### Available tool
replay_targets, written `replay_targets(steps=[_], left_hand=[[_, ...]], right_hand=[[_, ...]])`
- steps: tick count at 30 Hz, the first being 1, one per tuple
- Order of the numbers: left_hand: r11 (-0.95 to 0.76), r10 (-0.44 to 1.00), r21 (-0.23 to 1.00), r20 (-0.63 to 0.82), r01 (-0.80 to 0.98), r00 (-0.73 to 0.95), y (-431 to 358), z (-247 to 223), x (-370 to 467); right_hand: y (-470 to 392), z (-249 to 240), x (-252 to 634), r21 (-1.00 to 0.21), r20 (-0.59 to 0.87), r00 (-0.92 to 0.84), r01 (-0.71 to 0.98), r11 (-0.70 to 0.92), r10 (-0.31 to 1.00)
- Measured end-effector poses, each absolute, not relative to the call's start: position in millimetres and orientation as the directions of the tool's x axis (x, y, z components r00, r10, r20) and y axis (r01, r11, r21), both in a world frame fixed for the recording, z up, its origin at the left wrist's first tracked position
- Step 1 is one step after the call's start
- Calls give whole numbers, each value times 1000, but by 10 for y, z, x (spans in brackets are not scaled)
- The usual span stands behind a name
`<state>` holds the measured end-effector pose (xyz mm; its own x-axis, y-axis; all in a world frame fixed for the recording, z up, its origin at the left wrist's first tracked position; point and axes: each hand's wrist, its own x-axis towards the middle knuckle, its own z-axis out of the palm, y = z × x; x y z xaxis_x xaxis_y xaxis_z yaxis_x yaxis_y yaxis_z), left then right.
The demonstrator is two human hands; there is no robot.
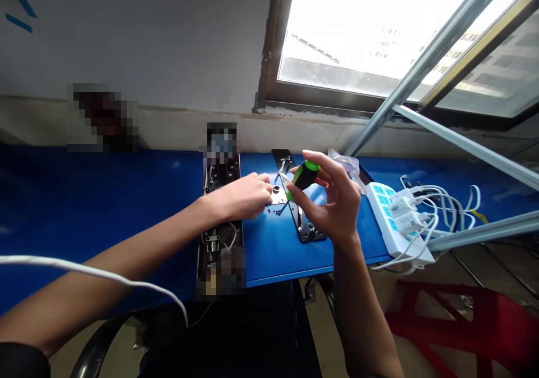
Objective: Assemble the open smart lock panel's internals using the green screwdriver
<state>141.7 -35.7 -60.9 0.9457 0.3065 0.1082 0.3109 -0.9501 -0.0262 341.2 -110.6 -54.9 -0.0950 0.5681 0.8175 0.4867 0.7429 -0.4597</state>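
My right hand [334, 198] grips a green and black screwdriver [306, 174], its shaft pointing down and left toward several small dark screws [275, 212] on the blue table. My left hand [251, 195] has its fingers curled at the left edge of a small silvery plate [278, 195]; what they hold, if anything, is hidden. Under my left wrist stands a long open black housing [223, 174] with wires and metal parts inside. A long black panel [311, 232] with metal pieces on it lies beneath and beside the screwdriver.
A white power strip [385, 215] with plugged-in chargers and tangled cables sits at the right of the blue table [168, 170]. Behind my right hand lies a clear plastic bag [346, 163]. Metal bars [455, 136] cross the right side; a red stool [463, 322] stands below.
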Motion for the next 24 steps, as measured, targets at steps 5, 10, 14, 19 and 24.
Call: replay_targets(steps=[5,10,14,19,24], left_hand=[[-950,302,-69,54,305,952,-331,-708,1475],[-944,323,-33,91,327,942,-330,-753,1476],[-933,352,-50,64,355,934,-340,-755,1486],[-933,360,14,84,360,929,-330,-772,1479],[-931,364,86,117,355,924,-333,-770,1468]], right_hand=[[-1078,-758,3454,-504,803,-53,471,724,593],[-1048,-863,3426,-523,805,3,475,708,593],[-1028,-912,3399,-533,807,30,465,707,589],[-1017,-944,3400,-518,819,23,460,721,574],[-1060,-906,3409,-515,824,32,460,723,566]])
